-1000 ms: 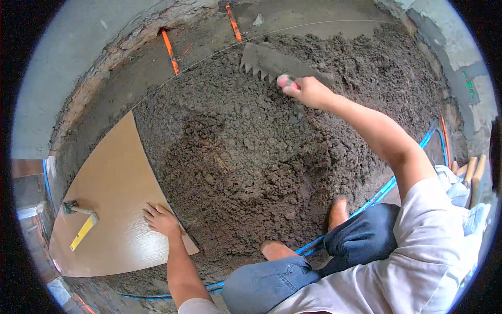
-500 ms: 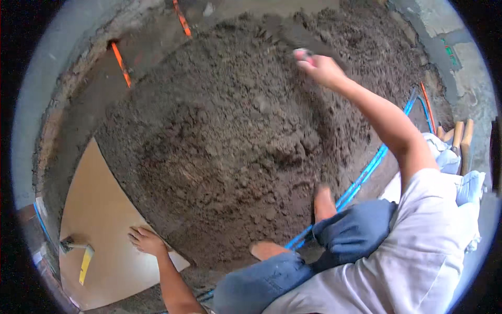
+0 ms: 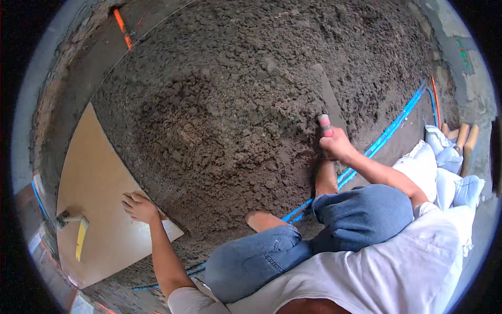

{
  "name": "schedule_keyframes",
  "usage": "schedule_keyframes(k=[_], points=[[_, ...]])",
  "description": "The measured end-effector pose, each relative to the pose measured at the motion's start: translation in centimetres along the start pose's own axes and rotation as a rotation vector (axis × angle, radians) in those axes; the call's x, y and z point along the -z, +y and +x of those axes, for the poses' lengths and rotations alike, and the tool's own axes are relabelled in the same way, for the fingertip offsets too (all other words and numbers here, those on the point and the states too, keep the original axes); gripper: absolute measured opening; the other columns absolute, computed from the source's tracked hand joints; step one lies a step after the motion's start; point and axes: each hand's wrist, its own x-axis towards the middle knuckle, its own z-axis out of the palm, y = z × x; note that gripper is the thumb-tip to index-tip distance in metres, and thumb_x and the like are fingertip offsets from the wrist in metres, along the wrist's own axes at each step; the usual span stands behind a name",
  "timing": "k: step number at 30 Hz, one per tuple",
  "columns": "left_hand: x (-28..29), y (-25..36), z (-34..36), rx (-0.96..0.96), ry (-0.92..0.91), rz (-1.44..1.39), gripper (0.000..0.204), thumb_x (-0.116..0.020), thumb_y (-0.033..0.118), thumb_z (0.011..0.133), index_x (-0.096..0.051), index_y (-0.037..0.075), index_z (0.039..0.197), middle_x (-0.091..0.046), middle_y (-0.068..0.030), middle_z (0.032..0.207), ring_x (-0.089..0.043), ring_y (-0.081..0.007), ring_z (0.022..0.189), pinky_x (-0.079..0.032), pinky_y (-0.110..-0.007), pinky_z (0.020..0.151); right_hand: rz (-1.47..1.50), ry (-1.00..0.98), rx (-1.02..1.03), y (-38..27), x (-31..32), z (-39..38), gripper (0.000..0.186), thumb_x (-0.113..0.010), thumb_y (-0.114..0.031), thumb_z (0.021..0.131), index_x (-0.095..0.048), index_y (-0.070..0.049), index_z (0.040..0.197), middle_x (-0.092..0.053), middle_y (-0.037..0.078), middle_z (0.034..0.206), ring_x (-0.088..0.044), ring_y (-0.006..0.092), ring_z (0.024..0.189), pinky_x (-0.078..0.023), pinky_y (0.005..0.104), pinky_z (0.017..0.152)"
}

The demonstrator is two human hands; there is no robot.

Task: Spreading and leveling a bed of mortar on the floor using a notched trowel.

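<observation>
My right hand [image 3: 337, 145] is closed round the pink-and-grey handle of a trowel [image 3: 328, 90]. Its long grey blade lies on rough, damp mortar [image 3: 235, 120], pointing away from me. Over on the left, my left hand [image 3: 140, 208] rests with fingers spread on a large beige tile [image 3: 112, 230], near the edge that meets the mortar. A hammer-like tool [image 3: 79, 230] with a dark head and a yellow handle lies on that same tile.
Blue conduits [image 3: 384, 141] run past my feet on the right. White sacks [image 3: 418, 166] and wooden-handled tools [image 3: 464, 140] stand at the right. An orange pipe [image 3: 122, 27] rises at the far left; a thin string [image 3: 141, 39] crosses near it.
My right hand has drawn the trowel from the far mortar back toward my knees. The view has shifted a little; my left hand still lies on the tile.
</observation>
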Motion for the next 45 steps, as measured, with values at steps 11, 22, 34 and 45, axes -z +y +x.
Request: schedule_keyframes(k=[11, 22, 34, 45], points=[[0.8, 1.1, -0.2, 0.04, -0.01, 0.025, 0.055, -0.027, 0.045, 0.097, -0.034, 0.015, 0.142, -0.031, -0.0182, 0.145, -0.03, -0.0368, 0.132, -0.024, -0.053, 0.105, 0.275, -0.148, -0.023, -3.0, -5.4, 0.3, 0.01, -0.056, -0.008, 0.073, -0.047, -0.006, 0.071, -0.048, 0.002, 0.057, -0.046, 0.014, 0.042, -0.039, 0.0287, 0.04], [1.9, 1.1, -0.4, 0.011, 0.039, -0.039, 0.053, -0.03, 0.041, 0.096, -0.036, 0.011, 0.14, -0.033, -0.0193, 0.144, -0.03, -0.0375, 0.132, -0.024, -0.054, 0.104, -0.161, -0.326, 0.287, -14.2, -9.3, 4.1, 0.011, -0.055, -0.01, 0.074, -0.049, -0.002, 0.076, -0.053, 0.008, 0.06, -0.052, 0.0149, 0.047, -0.041, 0.0305, 0.043], [2.9, 1.9, -0.5, 0.038, 0.006, -0.038, 0.052, -0.031, 0.038, 0.097, -0.035, 0.009, 0.14, -0.03, -0.0203, 0.145, -0.026, -0.0394, 0.133, -0.021, -0.054, 0.107, -0.956, 0.189, 0.897, -21.8, -4.7, 7.7, 0.019, -0.059, -0.016, 0.072, -0.054, -0.001, 0.083, -0.061, 0.02, 0.071, -0.061, 0.0404, 0.075, -0.048, 0.0492, 0.066], [2.2, 1.3, -0.3, -0.039, 0.038, -0.036, 0.053, -0.035, 0.035, 0.096, -0.035, 0.005, 0.139, -0.032, -0.0211, 0.143, -0.027, -0.0403, 0.132, -0.02, -0.053, 0.108, -1.118, 0.05, 1.206, -28.3, -14.6, 14.5, 0.015, -0.055, -0.02, 0.077, -0.059, -0.007, 0.083, -0.065, 0.016, 0.077, -0.064, 0.0351, 0.075, -0.051, 0.0474, 0.068]])
